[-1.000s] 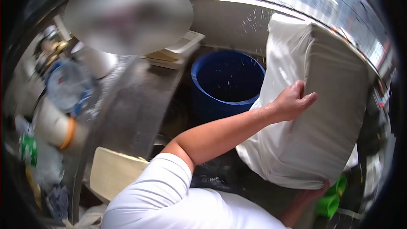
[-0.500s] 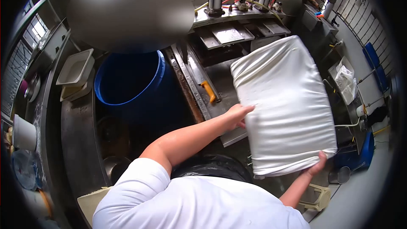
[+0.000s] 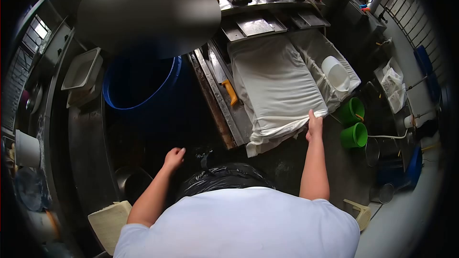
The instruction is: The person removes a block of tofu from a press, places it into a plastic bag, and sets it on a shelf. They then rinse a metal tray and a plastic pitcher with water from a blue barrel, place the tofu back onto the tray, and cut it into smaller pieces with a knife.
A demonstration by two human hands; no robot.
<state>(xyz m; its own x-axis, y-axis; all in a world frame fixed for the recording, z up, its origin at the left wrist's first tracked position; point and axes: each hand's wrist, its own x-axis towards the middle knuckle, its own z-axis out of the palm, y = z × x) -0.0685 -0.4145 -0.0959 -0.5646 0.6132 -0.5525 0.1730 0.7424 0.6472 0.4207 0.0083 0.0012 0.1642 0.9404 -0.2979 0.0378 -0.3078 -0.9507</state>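
A large rectangular bundle wrapped in white cloth (image 3: pixel 277 83) lies flat on the metal bench beneath the press plates. At its near right corner, my right hand (image 3: pixel 314 125) pinches the gathered cloth edge. Loose folds of cloth hang over the bundle's front side. My left hand (image 3: pixel 174 158) is away from the bundle, low and to the left, its fingers curled in with nothing visible in them. A knife with an orange handle (image 3: pixel 230 92) rests on the bench just left of the bundle.
Right of the bundle stands a cloth-lined mould (image 3: pixel 306 50) with a white scoop (image 3: pixel 335 73) in it. Two green buckets (image 3: pixel 354 135) are farther right. A blue barrel (image 3: pixel 110 96) stands left of the bench, near a blurred shape. Metal press plates (image 3: pixel 256 26) overhang the back.
The cloth-wrapped bundle, held up and tilted in both hands before, has come down onto the bench. My left hand has let go and swung left; the mould and green buckets are now uncovered.
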